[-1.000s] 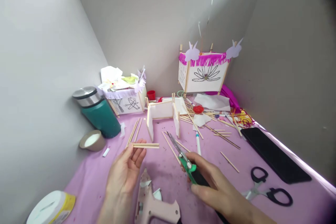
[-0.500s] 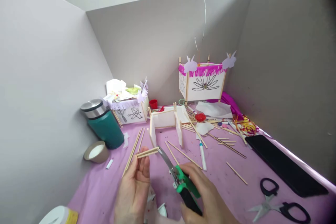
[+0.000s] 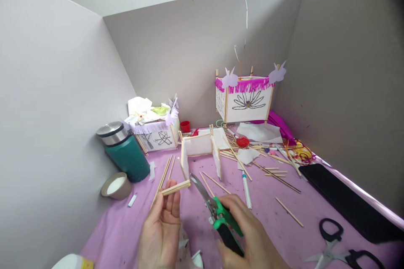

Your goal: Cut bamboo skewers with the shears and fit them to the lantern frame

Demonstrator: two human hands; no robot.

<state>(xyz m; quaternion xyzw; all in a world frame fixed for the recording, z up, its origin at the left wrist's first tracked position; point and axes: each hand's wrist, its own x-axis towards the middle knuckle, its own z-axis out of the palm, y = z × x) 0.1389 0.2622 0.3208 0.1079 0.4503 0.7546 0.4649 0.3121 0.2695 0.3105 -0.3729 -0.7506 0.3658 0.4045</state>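
Note:
My left hand [image 3: 162,222], palm up, pinches a few short wooden sticks [image 3: 176,187] between thumb and fingers. In my right hand [image 3: 244,227] are green-and-black pruning shears [image 3: 217,212], gripped by the handles. Their blade tips are just right of the sticks' ends, apart from them. Behind my hands stands a small paper-and-stick frame [image 3: 198,145], with panels at the back and both sides and its front open. More loose sticks [image 3: 216,181] lie on the purple cloth beyond the shears.
A green flask [image 3: 128,155] and a bowl of white stuff [image 3: 115,184] stand at left. Two decorated paper lanterns, a left one [image 3: 158,138] and a right one [image 3: 249,105], are at the back. Black-handled scissors [image 3: 330,248] and a black phone-like slab [image 3: 350,201] lie right.
The shears' blades have come away from the sticks' ends, leaving a small gap. The sticks sit slightly lower, still in my left hand. The view has shifted slightly.

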